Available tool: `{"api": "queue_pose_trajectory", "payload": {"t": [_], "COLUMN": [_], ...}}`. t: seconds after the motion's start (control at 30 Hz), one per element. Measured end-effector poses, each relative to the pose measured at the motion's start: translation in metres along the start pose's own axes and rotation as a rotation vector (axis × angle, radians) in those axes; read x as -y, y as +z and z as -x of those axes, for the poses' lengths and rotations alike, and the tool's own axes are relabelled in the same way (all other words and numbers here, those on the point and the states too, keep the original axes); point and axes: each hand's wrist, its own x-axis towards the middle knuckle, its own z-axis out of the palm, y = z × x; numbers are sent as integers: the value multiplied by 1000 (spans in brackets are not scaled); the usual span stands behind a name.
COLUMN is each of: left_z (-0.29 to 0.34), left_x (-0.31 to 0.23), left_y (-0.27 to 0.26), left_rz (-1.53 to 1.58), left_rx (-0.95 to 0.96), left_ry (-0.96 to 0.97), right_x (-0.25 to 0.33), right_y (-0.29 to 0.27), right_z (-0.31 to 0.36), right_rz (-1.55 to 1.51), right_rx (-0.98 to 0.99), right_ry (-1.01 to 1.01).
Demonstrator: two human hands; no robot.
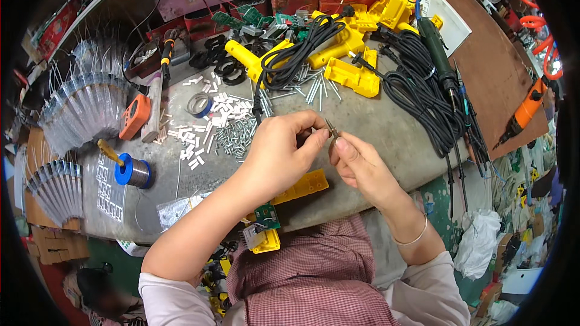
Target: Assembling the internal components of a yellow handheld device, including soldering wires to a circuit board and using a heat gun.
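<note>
My left hand (284, 148) and my right hand (365, 169) meet over the middle of the table, fingertips pinched close together. Between them is a small thin metal piece (330, 127) with a pointed end, too small to name; both hands seem to grip it. Below my left hand a yellow plastic casing (302, 187) lies near the table's front edge. A green circuit board (266, 216) sits in its near part, beside a grey finned metal block (252, 236). Behind my left wrist are a pile of small screws (235, 139) and white sleeves (228, 108).
Black cable coils (417, 102) and a green electric screwdriver (436, 48) lie to the right. An orange tool (525, 111) rests on brown board. Yellow housings (356, 48) are heaped behind. Leftward stand a solder spool (134, 172), an orange box (135, 116) and bagged leads (84, 102).
</note>
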Motion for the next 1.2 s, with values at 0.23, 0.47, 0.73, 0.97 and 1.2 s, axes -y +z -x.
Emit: {"api": "queue_pose_trajectory", "payload": {"t": [0.23,0.47,0.73,0.97,1.2], "left_z": [-1,6,9,8,0], "left_x": [8,-4,-7,-5,6], "left_y": [-7,3,6,3,5], "left_rz": [9,-27,-223,-169,-196], "left_rx": [13,-50,-125,-97,-72], "left_ry": [66,-61,79,80,53], "right_x": [2,3,4,5,-11], "right_y": [0,2,4,8,13], "right_z": [0,-1,-3,-4,-8], "right_rz": [-137,-99,-139,-188,-296], "right_rx": [25,29,41,12,-116], "right_ry": [56,61,54,31,-2]}}
